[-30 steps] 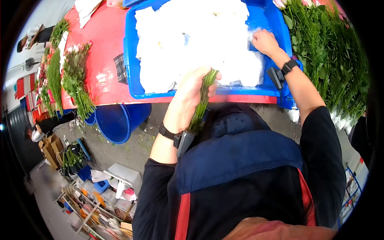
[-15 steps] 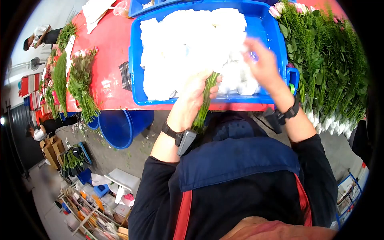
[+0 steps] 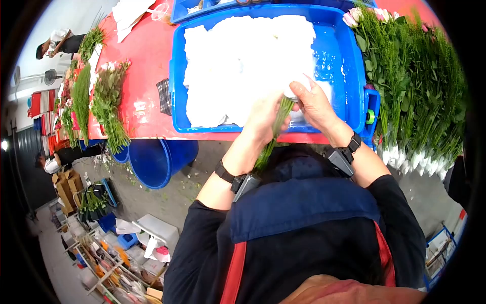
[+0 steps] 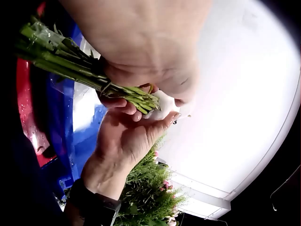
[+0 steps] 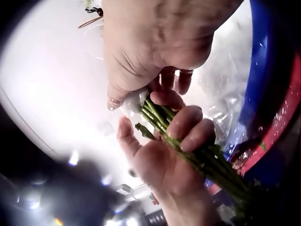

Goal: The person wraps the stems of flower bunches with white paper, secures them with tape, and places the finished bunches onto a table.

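Note:
My left hand (image 3: 263, 119) grips a bundle of green stems (image 3: 280, 121) whose cut ends point toward the tray. In the right wrist view the left hand (image 5: 171, 162) has its fingers curled round the stems (image 5: 207, 162). My right hand (image 3: 318, 106) pinches a small wet white wad (image 5: 135, 100) against the cut ends. The wad (image 4: 164, 104) also shows in the left wrist view, between the thumb of the right hand (image 4: 124, 141) and the stem tips. Behind both hands, white packets (image 3: 228, 66) fill much of a blue tray (image 3: 178, 109).
Bundles of greenery and pink flowers (image 3: 405, 91) with white-wrapped ends lie right of the tray. More bundles (image 3: 109, 101) lie left on the red table (image 3: 139, 76). A blue bucket (image 3: 149, 162) stands below the table's edge. Two other people are at the far left.
My right hand has come from the tray's right side to the stem ends, bringing a white wad. My left hand still holds the stems, slightly further right in view.

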